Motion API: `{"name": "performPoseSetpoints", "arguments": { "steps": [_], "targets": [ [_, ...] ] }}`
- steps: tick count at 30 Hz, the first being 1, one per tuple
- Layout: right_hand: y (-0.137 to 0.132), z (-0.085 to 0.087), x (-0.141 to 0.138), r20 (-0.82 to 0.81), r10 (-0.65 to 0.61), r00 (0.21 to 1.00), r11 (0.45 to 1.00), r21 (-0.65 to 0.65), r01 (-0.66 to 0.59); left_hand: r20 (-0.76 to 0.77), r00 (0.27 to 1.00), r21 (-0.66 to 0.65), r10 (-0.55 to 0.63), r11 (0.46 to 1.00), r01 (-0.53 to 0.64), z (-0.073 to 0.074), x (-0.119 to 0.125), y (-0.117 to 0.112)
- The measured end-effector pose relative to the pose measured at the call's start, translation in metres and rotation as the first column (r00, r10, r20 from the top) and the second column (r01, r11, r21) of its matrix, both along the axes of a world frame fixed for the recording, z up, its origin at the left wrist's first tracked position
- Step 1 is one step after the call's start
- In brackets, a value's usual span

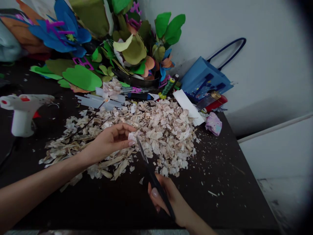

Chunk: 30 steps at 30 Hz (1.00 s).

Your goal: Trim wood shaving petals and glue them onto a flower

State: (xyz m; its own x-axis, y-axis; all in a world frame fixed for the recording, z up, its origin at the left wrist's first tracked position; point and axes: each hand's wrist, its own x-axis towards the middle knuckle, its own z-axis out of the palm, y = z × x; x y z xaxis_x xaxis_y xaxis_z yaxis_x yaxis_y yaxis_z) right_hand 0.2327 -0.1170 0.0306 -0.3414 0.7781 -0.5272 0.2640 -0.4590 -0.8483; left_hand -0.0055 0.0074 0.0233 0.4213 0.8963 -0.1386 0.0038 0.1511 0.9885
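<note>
My left hand (111,141) pinches a small pale paper piece (132,136) between thumb and fingers, just above a wide heap of beige paper scraps (161,130) on the dark table (220,182). Black scissors (151,173) are gripped in my right hand (171,199) near the front edge. Their blades point up and left, and the tip meets the pinched piece.
A white glue gun (22,111) stands at the left. Clear glue sticks (97,101) lie behind the heap. Green and blue foam leaves and flowers (110,42) fill the back. A blue bag (202,78), a thread spool (168,86) and a white strip (188,106) sit at the back right, by the wall.
</note>
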Motion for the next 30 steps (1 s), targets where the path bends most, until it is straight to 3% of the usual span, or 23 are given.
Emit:
{"name": "performPoseSetpoints", "arguments": {
  "steps": [14,30],
  "targets": [
    [-0.0011,-0.0066,-0.0022,-0.032,-0.033,0.999,0.997,-0.071,0.031,-0.006,1.000,0.035,0.005,0.999,-0.005,-0.0008,-0.0006,0.0011],
    [0.0001,-0.0059,-0.0012,-0.043,-0.015,0.999,0.999,-0.035,0.014,-0.017,1.000,0.027,-0.008,1.000,0.008,-0.0021,-0.0015,0.0032]
  ]
}}
